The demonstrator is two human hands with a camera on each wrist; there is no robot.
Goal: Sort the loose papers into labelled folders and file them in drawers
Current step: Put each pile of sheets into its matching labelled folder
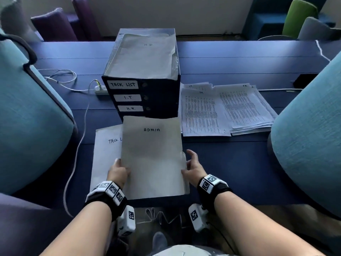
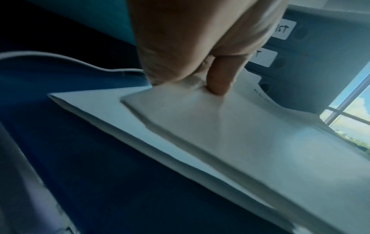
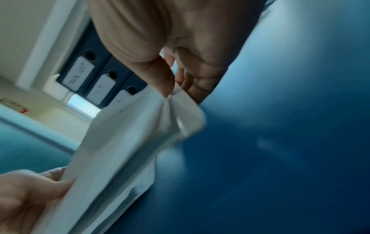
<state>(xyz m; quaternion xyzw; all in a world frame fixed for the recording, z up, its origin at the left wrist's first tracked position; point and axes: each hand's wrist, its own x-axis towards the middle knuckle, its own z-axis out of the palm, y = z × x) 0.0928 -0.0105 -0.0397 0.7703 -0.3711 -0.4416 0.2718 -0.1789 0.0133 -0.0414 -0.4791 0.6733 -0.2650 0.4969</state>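
Both hands, left hand [image 1: 118, 171] and right hand [image 1: 193, 168], pinch the ADMIN folder [image 1: 153, 156].

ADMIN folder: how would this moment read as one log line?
step: handling ADMIN folder | left hand: grips left edge | right hand: pinches right edge | drawers: shut

Drawer unit [image 1: 145, 97]: on the table [image 1: 230, 163], centre, behind the folders.
HR folder [image 1: 145, 56]: on top of the drawer unit.
ADMIN folder [image 1: 153, 156]: before the drawer unit, overlapping the TASK LIST folder's right side.
TASK LIST folder [image 1: 105, 154]: left of and under the ADMIN folder.
Loose papers [image 1: 225, 109]: right of the drawer unit, on the table.
Power strip [image 1: 100, 89]: left of the drawer unit.
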